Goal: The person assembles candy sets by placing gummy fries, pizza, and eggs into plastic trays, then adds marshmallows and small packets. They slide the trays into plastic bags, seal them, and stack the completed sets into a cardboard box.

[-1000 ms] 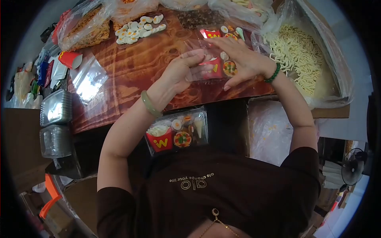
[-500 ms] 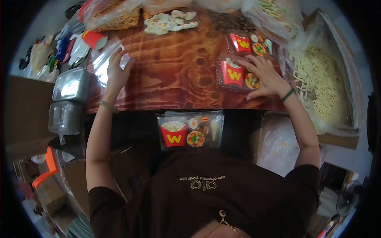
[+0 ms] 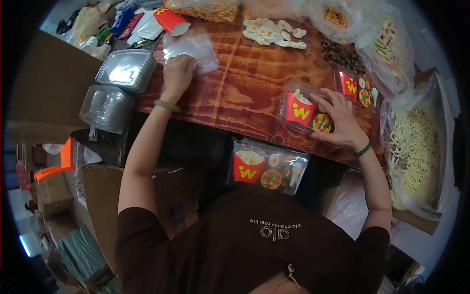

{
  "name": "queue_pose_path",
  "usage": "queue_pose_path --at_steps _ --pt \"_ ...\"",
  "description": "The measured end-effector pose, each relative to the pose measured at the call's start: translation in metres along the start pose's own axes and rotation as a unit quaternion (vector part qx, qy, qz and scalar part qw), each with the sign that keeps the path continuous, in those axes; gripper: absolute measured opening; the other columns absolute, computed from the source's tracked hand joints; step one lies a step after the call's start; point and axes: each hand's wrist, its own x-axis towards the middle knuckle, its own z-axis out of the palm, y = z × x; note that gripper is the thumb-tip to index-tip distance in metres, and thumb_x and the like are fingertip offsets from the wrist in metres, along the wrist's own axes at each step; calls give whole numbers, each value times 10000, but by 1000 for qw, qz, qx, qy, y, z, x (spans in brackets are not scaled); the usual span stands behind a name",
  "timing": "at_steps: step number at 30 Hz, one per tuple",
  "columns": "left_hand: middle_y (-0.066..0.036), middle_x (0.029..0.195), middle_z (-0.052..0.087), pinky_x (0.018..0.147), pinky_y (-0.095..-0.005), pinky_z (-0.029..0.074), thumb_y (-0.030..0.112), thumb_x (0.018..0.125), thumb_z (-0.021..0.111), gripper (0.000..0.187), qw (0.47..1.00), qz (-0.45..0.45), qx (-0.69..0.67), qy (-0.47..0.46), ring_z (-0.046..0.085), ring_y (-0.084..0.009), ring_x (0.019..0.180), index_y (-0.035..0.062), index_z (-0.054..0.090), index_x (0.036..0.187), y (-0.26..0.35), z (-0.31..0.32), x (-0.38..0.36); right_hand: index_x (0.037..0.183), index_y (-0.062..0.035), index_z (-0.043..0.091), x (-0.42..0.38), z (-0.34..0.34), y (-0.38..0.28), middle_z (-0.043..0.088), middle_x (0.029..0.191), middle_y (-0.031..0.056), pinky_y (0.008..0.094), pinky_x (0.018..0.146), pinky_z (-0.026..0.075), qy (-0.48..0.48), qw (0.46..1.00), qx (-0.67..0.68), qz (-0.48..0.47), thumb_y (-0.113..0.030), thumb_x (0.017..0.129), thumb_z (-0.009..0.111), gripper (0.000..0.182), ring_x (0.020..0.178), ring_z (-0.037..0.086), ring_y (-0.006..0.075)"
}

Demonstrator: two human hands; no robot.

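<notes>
My left hand (image 3: 177, 74) rests at the near edge of several clear plastic bags (image 3: 198, 49), its fingers curled down and closed on the bag edge; the fingertips are partly hidden. My right hand (image 3: 341, 118) spans the right side of a clear plastic pack (image 3: 306, 130), fingers on its far edge and thumb at its near edge. Inside this pack are a red fries carton (image 3: 299, 109) with a yellow mark and a small toy pizza (image 3: 322, 122). A similar pack (image 3: 349, 85) lies farther right. Another filled pack (image 3: 269, 169) is at the table's front, close to my body.
Miniature fried eggs (image 3: 269, 33) lie at the back of the table, beside dark small pieces (image 3: 342, 56). At right stands a plastic-lined box of cream-coloured strips (image 3: 416, 152). Clear trays (image 3: 126, 71) are stacked at left, near a loose red carton (image 3: 171, 22).
My left hand has gone from spread fingers to curled ones on the bags. My right hand has drawn its pack leftward, away from the other pack. The head view has turned.
</notes>
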Motion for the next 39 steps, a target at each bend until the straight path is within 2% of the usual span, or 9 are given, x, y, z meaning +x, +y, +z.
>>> queue_pose_path --at_steps 3,5,7,9,14,22,24,35,39 --pt "-158 856 648 687 -458 463 177 911 527 162 994 -86 -2 -62 605 -362 796 59 612 981 10 6 -2 1395 -244 405 -6 -1 3 353 1385 136 536 970 292 -4 1000 -15 -20 -555 615 742 905 1255 335 347" --pt "-183 922 638 690 -454 473 282 904 560 279 996 -49 -47 -65 607 -375 801 40 585 1040 21 6 -1 1399 -230 400 -9 4 5 347 1391 136 530 977 279 -11 1000 -23 -17 -586 624 725 913 1265 328 345" --pt "-201 999 619 724 -432 483 373 846 634 430 971 -149 -107 -150 615 -368 806 5 568 1061 51 -15 5 1398 -217 396 -8 6 4 345 1392 139 512 982 273 -10 999 -44 -20 -621 624 707 926 1270 332 341" --pt "-208 1043 603 747 -414 488 395 779 701 545 979 -97 -88 -157 621 -360 824 -22 548 1095 47 -11 3 1396 -218 395 -6 8 2 345 1393 139 506 976 279 -8 999 -41 -19 -612 616 716 931 1265 338 339" --pt "-205 969 628 773 -431 483 181 856 622 261 976 -33 -143 -160 614 -379 858 -14 597 1028 35 0 0 1393 -204 386 6 17 -5 351 1391 142 485 959 295 11 998 -43 -48 -581 595 739 951 1247 359 337" --pt "-185 1135 589 782 -349 490 237 756 758 574 952 -25 -181 -246 614 -308 941 5 511 1218 33 -14 -3 1432 -205 352 16 21 -8 406 1332 158 438 900 326 28 996 -59 -58 -587 555 767 1043 1176 408 321" --pt "-178 1186 567 794 -357 488 231 749 764 632 966 75 -165 -184 608 -317 967 17 472 1268 20 -3 -3 1433 -209 350 16 20 -9 406 1332 157 439 903 324 21 997 -54 -53 -593 551 767 1049 1178 407 321" --pt "-223 1122 599 770 -410 486 180 860 631 478 970 10 -162 -183 625 -341 960 12 447 1268 57 -7 -11 1425 -229 361 29 22 -19 408 1325 149 437 904 319 47 995 -42 -78 -518 557 771 1002 1173 409 321" --pt "-183 899 657 705 -378 497 115 824 642 304 971 -50 -171 -161 651 -306 825 -21 567 1085 74 2 -12 1397 -217 395 31 10 -33 413 1316 154 427 895 318 14 995 -10 -96 -472 567 765 943 1159 419 320"
